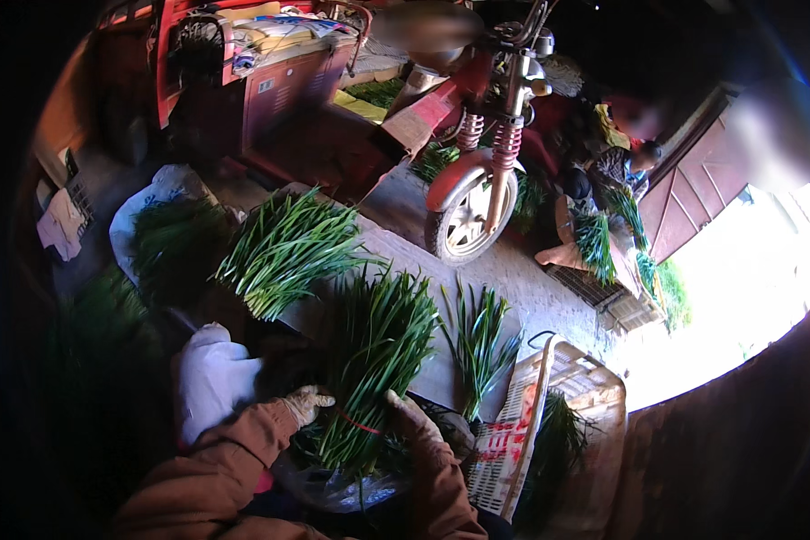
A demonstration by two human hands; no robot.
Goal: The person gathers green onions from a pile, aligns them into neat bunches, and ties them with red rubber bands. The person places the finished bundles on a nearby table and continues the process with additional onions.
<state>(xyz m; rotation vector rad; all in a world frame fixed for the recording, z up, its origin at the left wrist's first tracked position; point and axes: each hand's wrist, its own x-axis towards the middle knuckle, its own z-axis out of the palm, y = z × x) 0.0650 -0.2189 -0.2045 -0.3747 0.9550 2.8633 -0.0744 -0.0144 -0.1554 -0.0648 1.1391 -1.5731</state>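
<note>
A thick bundle of long green leaves, likely garlic chives [385,337], leans upright before me with a red band [359,424] around its lower part. My left hand [308,405], in a pale glove, grips the bundle's left side just above the band. On the opposite side, my gloved right hand [413,413] presses its thumb to the leaves; its other fingers are mostly hidden. Under the bundle lies clear plastic film [358,491]. Loose leaves [479,344] rest on a grey board [439,378] to the right, and a larger pile of leaves [293,250] lies behind on the left.
A plastic crate [503,445] holding greens [557,432] stands close at my right. Beyond the board is a red cargo tricycle, its front wheel [471,216] facing me. Another person [621,169] sits behind greens at the back right. A white cloth-like thing [212,378] lies at left.
</note>
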